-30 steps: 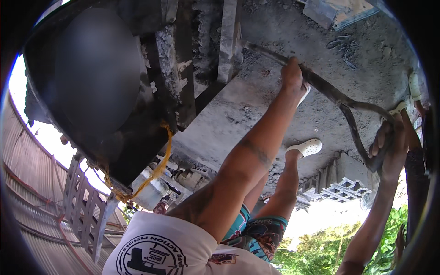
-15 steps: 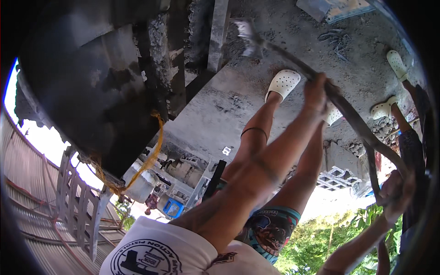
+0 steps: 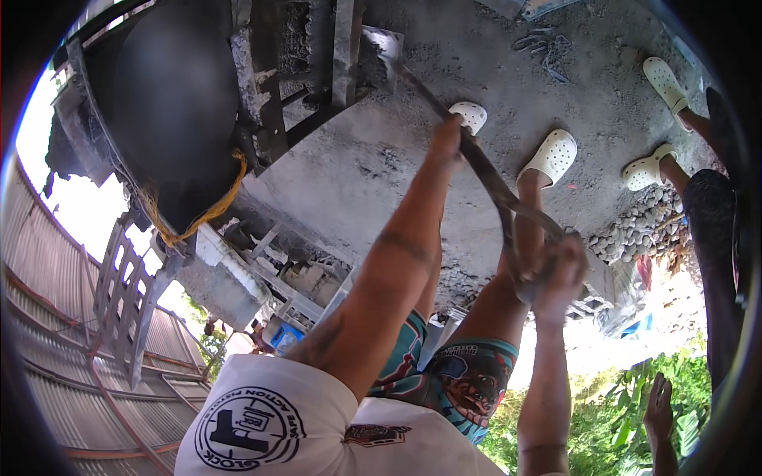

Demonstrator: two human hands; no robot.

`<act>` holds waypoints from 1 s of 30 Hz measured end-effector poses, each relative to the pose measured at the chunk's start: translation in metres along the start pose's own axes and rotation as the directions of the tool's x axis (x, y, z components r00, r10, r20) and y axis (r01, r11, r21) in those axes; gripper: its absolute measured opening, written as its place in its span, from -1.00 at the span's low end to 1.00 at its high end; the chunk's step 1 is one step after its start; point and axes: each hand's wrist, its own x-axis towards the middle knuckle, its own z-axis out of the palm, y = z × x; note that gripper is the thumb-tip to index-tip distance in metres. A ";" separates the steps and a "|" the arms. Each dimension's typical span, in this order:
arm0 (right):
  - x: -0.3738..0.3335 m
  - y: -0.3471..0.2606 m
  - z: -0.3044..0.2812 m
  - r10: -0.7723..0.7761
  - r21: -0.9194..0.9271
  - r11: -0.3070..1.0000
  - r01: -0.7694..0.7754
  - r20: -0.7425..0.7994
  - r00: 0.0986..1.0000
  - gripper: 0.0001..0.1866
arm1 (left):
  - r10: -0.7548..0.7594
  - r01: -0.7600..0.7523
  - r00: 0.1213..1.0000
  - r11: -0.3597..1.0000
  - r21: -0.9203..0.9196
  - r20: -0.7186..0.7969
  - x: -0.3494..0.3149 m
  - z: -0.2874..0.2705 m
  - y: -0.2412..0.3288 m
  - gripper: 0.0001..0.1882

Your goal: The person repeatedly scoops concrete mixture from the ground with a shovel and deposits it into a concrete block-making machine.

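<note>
A long-handled shovel (image 3: 494,181) slants across the middle of the head view. My left hand (image 3: 449,140) is closed round its shaft, partway toward the blade. My right hand (image 3: 562,270), a little blurred, grips the split handle end nearer my body. The shovel's blade (image 3: 386,44) is low on the grey, dusty ground, beside an upright metal leg (image 3: 346,55). Pale glare and blur hide whether anything lies on the blade.
A large dark metal drum (image 3: 175,119) with a yellow rope (image 3: 226,205) stands at the left. My white clogs (image 3: 553,153) are on the ground. At the right stands another person in dark trousers (image 3: 705,230). Small stones (image 3: 639,226) lie in a heap near that person.
The shovel and both my hands have swung left, the right hand coming in closer to my body. My right foot now shows plainly. The blade has moved nearer the metal leg.
</note>
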 end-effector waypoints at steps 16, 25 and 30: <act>0.098 0.030 0.044 0.422 0.334 0.732 -0.594 0.461 0.781 -0.65 | -0.002 -0.001 1.000 0.994 0.111 0.026 0.067 0.019 0.022 -0.87; 0.115 0.053 -0.017 0.675 0.362 0.377 -0.853 0.523 0.520 -0.58 | 0.530 -0.225 0.842 0.519 0.825 -0.104 0.052 0.024 -0.041 -0.62; 0.061 -0.011 -0.084 0.645 0.357 0.623 -0.696 0.270 0.715 -0.62 | 0.097 -0.065 0.988 0.967 0.248 -0.121 -0.055 0.074 -0.048 -0.72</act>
